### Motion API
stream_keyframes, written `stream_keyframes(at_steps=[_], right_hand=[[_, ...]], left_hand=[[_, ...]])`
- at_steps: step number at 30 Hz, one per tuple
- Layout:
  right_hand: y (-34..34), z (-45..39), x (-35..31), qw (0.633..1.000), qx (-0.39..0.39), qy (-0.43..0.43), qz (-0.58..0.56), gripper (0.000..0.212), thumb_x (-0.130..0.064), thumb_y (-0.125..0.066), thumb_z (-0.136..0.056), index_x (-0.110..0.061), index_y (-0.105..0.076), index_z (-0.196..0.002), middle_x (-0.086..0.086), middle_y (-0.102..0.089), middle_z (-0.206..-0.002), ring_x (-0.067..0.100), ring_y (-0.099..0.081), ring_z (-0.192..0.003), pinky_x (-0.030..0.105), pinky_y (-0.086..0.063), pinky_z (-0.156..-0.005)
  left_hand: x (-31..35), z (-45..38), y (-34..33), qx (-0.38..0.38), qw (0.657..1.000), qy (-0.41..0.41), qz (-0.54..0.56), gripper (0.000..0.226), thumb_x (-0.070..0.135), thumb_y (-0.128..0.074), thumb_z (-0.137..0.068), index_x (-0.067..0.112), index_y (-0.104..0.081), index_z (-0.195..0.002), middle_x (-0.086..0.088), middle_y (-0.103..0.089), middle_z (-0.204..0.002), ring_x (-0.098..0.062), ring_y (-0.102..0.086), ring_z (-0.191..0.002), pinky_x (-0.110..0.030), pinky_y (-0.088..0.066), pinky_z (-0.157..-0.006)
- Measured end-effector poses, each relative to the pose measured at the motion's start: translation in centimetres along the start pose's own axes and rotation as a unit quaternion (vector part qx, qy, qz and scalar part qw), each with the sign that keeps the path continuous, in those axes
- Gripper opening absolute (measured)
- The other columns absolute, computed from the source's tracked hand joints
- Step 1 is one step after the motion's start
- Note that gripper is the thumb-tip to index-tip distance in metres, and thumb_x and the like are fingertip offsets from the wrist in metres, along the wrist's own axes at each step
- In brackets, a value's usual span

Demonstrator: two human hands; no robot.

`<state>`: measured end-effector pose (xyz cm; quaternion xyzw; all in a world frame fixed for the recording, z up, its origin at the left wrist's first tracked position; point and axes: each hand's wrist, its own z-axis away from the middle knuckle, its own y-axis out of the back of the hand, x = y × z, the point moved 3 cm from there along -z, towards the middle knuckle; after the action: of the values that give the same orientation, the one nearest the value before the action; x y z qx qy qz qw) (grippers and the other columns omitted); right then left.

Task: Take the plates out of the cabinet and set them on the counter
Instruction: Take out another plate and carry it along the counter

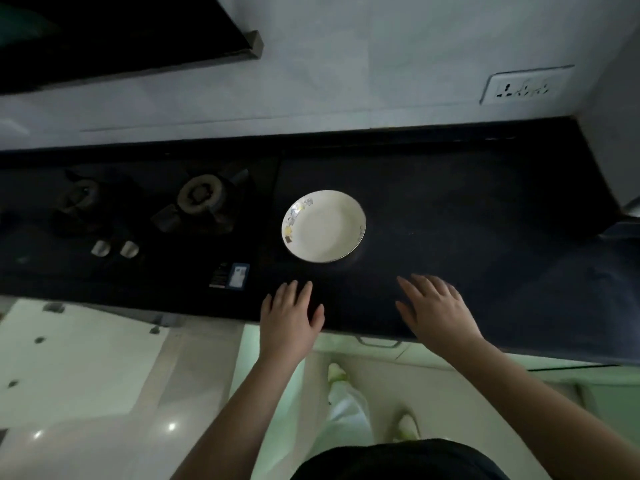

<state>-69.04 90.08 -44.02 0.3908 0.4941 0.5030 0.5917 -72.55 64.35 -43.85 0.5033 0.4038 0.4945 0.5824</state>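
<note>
White and shallow, with a patterned patch on its left rim, the plate [324,226] is seen empty on the dark surface [467,216] beside the stove [145,209]. Left hand [291,315] and right hand [437,310] are held near it, fingers spread, nothing grasped.

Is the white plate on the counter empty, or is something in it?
Empty: the plate shows only its bare white inside and a printed rim pattern.

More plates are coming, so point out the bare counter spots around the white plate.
Widest free patch: the dark counter right of the white plate, out toward the corner wall. A smaller strip lies in front of the plate, between the left hand and right hand. Left is crowded: the stove borders the plate.
</note>
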Motion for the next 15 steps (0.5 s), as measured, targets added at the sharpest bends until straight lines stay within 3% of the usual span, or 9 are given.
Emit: stream_keyframes(at_steps=[4,8,15], right_hand=[[0.4,1.4,-1.0,0.999,0.004,0.031,0.004,0.057,-0.051,-0.029,-0.099,-0.026,-0.03,-0.15,0.002,-0.037,-0.154,0.024,-0.028,-0.143,0.039,-0.019,-0.117],[0.9,2.1,-4.7,0.997,-0.005,0.076,-0.003,0.058,-0.052,-0.026,-0.099,-0.027,-0.027,-0.151,0.001,-0.033,-0.156,0.024,-0.025,-0.145,0.04,-0.017,-0.119],[0.7,5.5,-16.0,0.978,-0.012,0.21,0.0,0.058,-0.051,-0.032,-0.098,-0.027,-0.027,-0.152,0.002,-0.032,-0.157,0.024,-0.025,-0.145,0.04,-0.018,-0.118]], left_hand=[[-0.5,4.4,0.2,0.011,0.999,0.037,-0.005,0.062,0.055,-0.03,-0.098,0.027,-0.031,-0.154,-0.006,-0.031,-0.161,-0.024,-0.021,-0.149,-0.049,-0.016,-0.119],[-3.6,9.6,-0.4,0.0,0.99,0.14,0.005,0.065,0.059,-0.024,-0.097,0.034,-0.016,-0.156,0.0,-0.02,-0.165,-0.021,-0.014,-0.151,-0.052,-0.016,-0.118],[-11.1,22.0,1.2,0.046,0.956,0.287,0.035,0.063,0.058,-0.028,-0.096,0.034,-0.027,-0.155,0.001,-0.029,-0.162,-0.022,-0.022,-0.149,-0.053,-0.019,-0.118]])
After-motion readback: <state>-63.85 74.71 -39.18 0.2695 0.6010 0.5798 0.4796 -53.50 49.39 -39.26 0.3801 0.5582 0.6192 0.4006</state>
